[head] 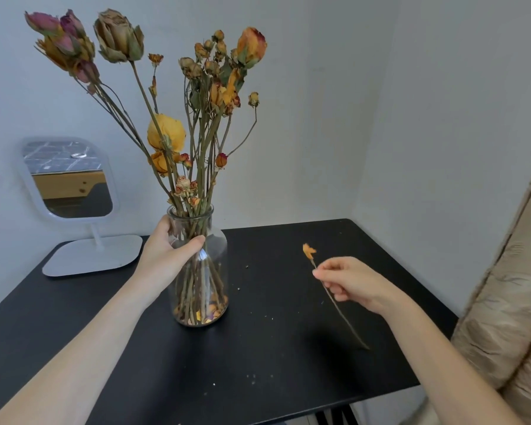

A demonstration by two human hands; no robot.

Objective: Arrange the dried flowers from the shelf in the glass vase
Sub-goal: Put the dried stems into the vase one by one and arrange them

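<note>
Standing on the black table [288, 348], the glass vase [210, 271] is clear and narrow-necked, packed with dried flowers [172, 87]: faded pink buds, a pale green-brown rose, yellow and orange heads on thin brown stems that fan out above the rim. Loose petals lie at its bottom. Left hand [166, 253] grips the vase's neck, thumb across the front. Right hand [353, 283], well apart from the vase, pinches a single thin stem [339, 308] tipped with a small orange flower. A white stand mirror [71, 179] sits back left.
</note>
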